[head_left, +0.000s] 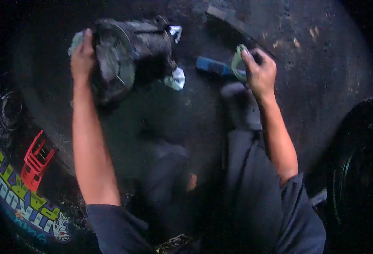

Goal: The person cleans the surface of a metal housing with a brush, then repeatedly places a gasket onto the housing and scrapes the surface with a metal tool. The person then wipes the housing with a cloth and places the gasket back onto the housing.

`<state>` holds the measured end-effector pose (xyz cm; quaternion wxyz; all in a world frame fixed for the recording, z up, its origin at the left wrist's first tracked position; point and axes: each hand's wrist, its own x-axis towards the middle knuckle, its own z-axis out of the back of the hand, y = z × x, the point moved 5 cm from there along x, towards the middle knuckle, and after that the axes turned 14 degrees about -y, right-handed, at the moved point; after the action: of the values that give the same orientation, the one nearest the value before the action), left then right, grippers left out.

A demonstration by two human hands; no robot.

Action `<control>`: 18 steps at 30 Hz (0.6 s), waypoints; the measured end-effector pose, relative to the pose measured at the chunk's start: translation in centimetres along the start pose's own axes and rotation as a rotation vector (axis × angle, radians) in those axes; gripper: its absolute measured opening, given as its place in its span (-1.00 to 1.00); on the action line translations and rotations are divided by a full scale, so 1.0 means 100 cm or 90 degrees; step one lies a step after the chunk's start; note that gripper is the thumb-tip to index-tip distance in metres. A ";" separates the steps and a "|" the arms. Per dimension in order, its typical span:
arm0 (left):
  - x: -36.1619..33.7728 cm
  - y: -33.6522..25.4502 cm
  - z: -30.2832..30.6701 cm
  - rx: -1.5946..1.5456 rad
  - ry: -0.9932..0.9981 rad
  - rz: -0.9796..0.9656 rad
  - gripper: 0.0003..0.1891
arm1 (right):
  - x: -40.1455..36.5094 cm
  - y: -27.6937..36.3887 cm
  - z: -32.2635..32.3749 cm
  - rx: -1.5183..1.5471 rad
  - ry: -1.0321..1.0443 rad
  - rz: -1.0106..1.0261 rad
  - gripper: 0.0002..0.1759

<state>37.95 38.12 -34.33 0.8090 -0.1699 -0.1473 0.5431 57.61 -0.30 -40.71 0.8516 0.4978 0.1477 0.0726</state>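
My left hand (84,59) is at the left end of a greasy cylindrical metal housing (150,41), its fingers closed against the edge and partly hidden. A pale, crumpled patch (75,43) shows beside these fingers. The housing lies on its side, with a wide round rim facing left. Shiny crumpled wrapping (177,79) covers a port on its right side, and another wrapped bit sits above. In my right hand (262,74) is a pale green roll of tape (238,63), pinched by its edge. The roll is apart from the housing.
A blue flat-looking object (214,66) lies on the dark floor (186,114) behind the tape. A small red plastic chair (36,163) is at the left, near a dark surface with printed lettering (25,199). Dark tyre-like shapes (352,169) stand at the right.
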 end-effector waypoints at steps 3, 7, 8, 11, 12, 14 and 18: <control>-0.016 -0.003 0.007 0.034 -0.014 -0.050 -0.27 | -0.002 0.000 0.007 0.060 -0.021 -0.041 -0.72; -0.035 -0.013 0.016 0.064 0.015 0.043 -0.35 | -0.005 0.003 0.016 0.081 -0.016 -0.080 -0.75; -0.041 -0.017 0.018 0.090 -0.013 0.024 -0.38 | -0.007 0.005 0.016 0.114 -0.011 -0.093 -0.76; -0.056 -0.032 0.023 0.098 -0.048 0.001 -0.40 | -0.012 0.002 0.024 0.074 0.008 -0.107 -0.77; -0.057 -0.030 0.023 0.098 -0.046 0.006 -0.40 | -0.012 0.001 0.026 0.067 0.005 -0.081 -0.76; -0.055 -0.027 0.024 0.136 -0.047 0.025 -0.41 | -0.012 -0.005 0.026 0.080 0.008 -0.089 -0.76; -0.059 -0.016 0.023 0.108 -0.071 0.021 -0.40 | -0.012 -0.002 0.022 0.082 0.004 -0.089 -0.77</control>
<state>36.12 32.37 -31.92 0.8020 -0.0731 -0.1429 0.5753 57.17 -2.57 -39.59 0.8204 0.5398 0.1888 0.0046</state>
